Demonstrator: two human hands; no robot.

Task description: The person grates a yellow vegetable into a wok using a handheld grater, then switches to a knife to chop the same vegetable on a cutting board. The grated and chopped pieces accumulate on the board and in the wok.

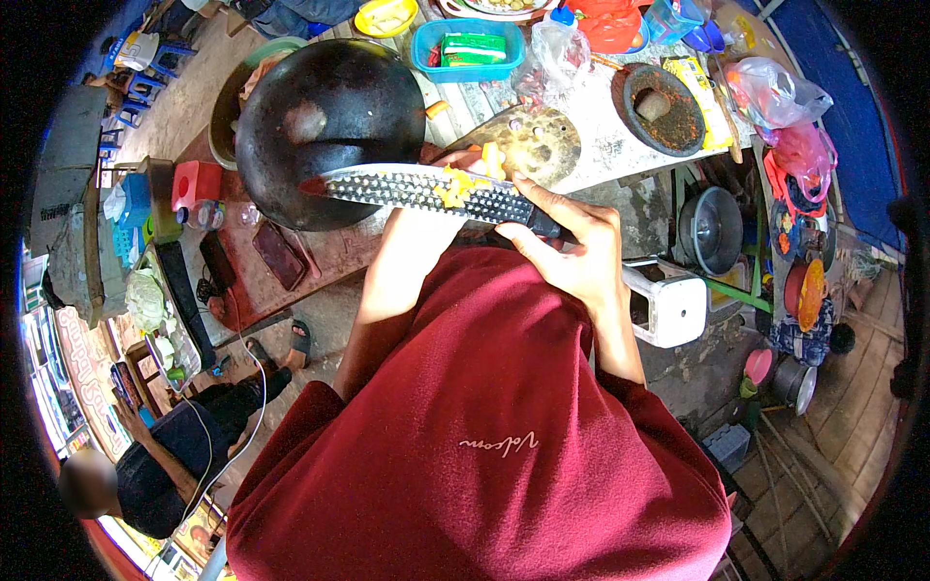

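In front of my chest, my right hand (576, 232) grips the black handle of a kitchen knife (387, 186), thumb and fingers closed around it. The knife's wide, dimpled blade points left, with chopped yellow bits (453, 189) stuck on it. Behind the blade is my left hand (426, 228), largely hidden by it. Its fingertips show past the blade's far edge, closed around a yellow piece of food (493, 161). Just beyond lies a round, worn wooden board (542, 140). A big blackened wok (329, 116), bottom up, stands left of the board, under the knife tip.
A stone mortar (661, 108) with red paste sits at the right. Farther back are a blue tub (468, 50), a yellow bowl (386, 16) and plastic bags (780, 92). Phones (279, 256) lie on the left bench. A white stool (666, 302) stands lower right; another person (179, 465) is lower left.
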